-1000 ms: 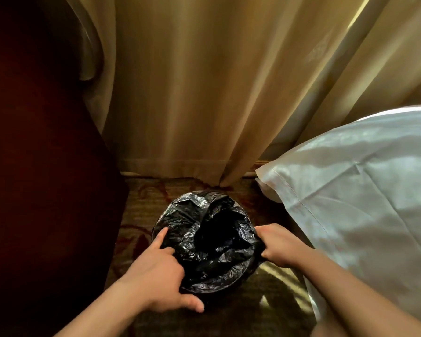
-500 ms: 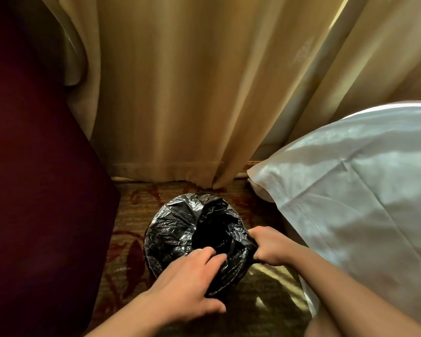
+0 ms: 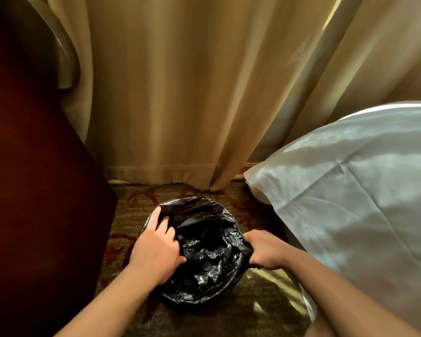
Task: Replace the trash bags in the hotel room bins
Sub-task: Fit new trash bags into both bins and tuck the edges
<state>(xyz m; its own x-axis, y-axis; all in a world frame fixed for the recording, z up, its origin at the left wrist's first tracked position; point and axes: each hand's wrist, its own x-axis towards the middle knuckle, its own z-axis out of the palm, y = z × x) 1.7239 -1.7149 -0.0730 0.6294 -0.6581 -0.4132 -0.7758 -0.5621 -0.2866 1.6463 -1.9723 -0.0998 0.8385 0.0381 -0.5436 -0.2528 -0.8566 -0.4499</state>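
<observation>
A round bin stands on the carpet, lined with a crinkled black trash bag (image 3: 204,259) whose edge folds over the rim. The bin itself is almost wholly hidden by the bag. My left hand (image 3: 156,246) lies on the bag's left rim, with its fingers reaching up along the edge and its thumb tucked inside the opening. On the right rim, my right hand (image 3: 265,251) is closed in a fist, gripping a bunched part of the bag.
A dark red-brown piece of furniture (image 3: 34,190) rises close on the left. Beige curtains (image 3: 192,93) hang to the floor behind the bin. A white pillow (image 3: 350,190) bulges in from the right. Patterned carpet (image 3: 260,307) shows around the bin.
My left hand has moved from the bag's near edge up along the left rim. The right hand has kept its grip on the right edge. The bag's opening looks wider.
</observation>
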